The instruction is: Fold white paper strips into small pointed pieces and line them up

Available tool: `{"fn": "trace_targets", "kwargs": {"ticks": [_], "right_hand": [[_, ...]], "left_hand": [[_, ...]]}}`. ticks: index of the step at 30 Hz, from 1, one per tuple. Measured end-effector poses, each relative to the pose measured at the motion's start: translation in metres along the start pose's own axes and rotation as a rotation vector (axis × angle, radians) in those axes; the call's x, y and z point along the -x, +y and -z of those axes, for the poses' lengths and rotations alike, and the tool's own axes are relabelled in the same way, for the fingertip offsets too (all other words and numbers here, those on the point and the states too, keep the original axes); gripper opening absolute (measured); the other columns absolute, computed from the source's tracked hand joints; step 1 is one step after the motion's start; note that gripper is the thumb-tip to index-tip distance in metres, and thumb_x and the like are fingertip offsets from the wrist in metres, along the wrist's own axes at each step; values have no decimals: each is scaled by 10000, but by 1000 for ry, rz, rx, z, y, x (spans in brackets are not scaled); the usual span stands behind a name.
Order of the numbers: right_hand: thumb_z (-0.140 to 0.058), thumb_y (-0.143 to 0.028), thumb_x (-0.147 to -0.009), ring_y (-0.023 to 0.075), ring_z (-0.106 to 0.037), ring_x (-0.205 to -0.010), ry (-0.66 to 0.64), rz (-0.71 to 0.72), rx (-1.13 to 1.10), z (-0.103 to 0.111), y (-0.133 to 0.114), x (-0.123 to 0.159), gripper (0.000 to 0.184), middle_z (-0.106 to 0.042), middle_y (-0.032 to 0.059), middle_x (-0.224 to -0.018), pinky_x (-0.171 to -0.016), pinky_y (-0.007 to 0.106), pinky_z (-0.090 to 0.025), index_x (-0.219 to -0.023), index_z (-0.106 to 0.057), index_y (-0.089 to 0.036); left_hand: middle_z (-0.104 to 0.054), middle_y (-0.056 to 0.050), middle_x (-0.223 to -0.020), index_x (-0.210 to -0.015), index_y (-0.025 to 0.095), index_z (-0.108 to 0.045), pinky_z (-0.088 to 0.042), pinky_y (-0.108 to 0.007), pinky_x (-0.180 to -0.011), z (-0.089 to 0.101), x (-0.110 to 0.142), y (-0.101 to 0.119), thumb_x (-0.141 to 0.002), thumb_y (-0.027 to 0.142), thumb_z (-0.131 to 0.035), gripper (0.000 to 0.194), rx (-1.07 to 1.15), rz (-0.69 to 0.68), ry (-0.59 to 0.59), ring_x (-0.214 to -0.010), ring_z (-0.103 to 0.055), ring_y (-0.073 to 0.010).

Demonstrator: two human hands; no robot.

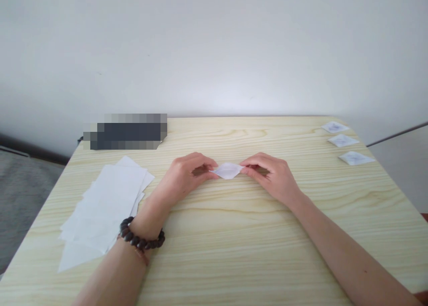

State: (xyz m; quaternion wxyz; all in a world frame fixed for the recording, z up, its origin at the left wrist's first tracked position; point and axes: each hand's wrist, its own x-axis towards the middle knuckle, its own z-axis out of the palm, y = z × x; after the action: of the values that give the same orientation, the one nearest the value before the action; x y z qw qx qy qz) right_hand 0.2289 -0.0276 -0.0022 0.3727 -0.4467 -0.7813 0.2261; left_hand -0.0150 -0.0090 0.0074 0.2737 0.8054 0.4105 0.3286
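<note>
One folded paper piece, white, diamond-shaped, held between two hands over the middle of the tabletop.

Fingers: left hand pinching the left point, right hand pinching the right point, thumbs nearer the person; whether the piece touches the wood I cannot tell from here. Pose: both hands level, knuckles arched, wrists turned inward, forearms slanting in from the near side. Left wrist: one dark beaded bracelet, with a thin reddish cord just below. Left of that arm: one pile of loose white sheets, overlapping, exact count hidden. Far left: one dark object, blurred out. Far right: three folded diamonds, similar, in a row, apart from one another.
</note>
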Motion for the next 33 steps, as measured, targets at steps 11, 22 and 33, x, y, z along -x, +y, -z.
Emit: {"fn": "trace_targets", "kwargs": {"ticks": [11, 22, 33], "right_hand": [[-639, -267, -874, 160, -661, -705, 6, 65, 67, -1, -2, -1, 92, -736, 30, -796, -633, 284, -531, -878, -725, -234], [-691, -247, -829, 144, -665, -678, 46, 16, 79, -5, -3, 0, 82, -718, 16, -799, -627, 262, -541, -905, -677, -222], [-711, -304, -811, 148, -658, -730, 15, -13, 102, 7, 10, 0, 214, -715, 20, -868, -711, 275, -546, -1003, -678, -217]], "left_hand": [[-724, -45, -750, -801, 182, -751, -486, -225, -605, -1, -1, -1, -829, 264, -674, 116, 1, -51, 14, -674, -639, -135], [-708, -27, -767, -816, 173, -732, -481, -210, -608, -1, -1, -3, -817, 244, -687, 83, -30, -42, 22, -661, -631, -119], [-691, -37, -905, -977, 183, -682, -496, -271, -767, 0, -1, -7, -815, 342, -694, 227, -128, -13, -24, -822, -628, -164]]}}
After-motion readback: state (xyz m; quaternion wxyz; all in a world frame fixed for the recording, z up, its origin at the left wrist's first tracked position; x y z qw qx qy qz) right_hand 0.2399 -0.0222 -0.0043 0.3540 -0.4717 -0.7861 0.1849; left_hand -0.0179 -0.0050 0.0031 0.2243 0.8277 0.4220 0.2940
